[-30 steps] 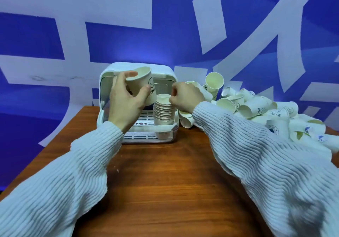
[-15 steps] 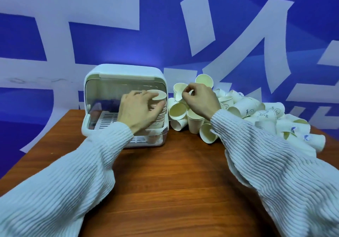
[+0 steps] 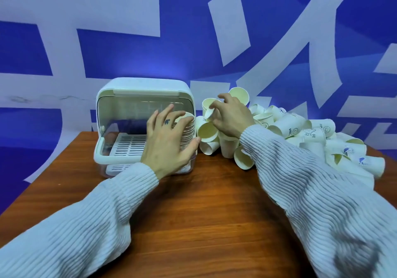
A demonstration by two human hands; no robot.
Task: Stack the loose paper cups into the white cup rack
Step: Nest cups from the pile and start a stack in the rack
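Note:
The white cup rack (image 3: 129, 86) stands on the table at back left, with its clear lid raised. Inside its right end rises a stack of nested paper cups (image 3: 188, 127). My left hand (image 3: 167, 146) is in front of that stack, fingers spread and straight, thumb against the stack's right side. To the right of the rack my right hand (image 3: 232, 116) pinches the rim of a loose paper cup (image 3: 208, 105) at the left edge of the pile of loose paper cups (image 3: 300, 127).
The wooden table (image 3: 204, 213) stretches toward me between my sleeves. The cup pile covers its back right corner out to the edge. A blue and white wall stands close behind the rack and pile.
My left hand set its cup down onto the stack in the rack and then spread its fingers. My right hand moved from the stack to the pile and pinched a loose cup.

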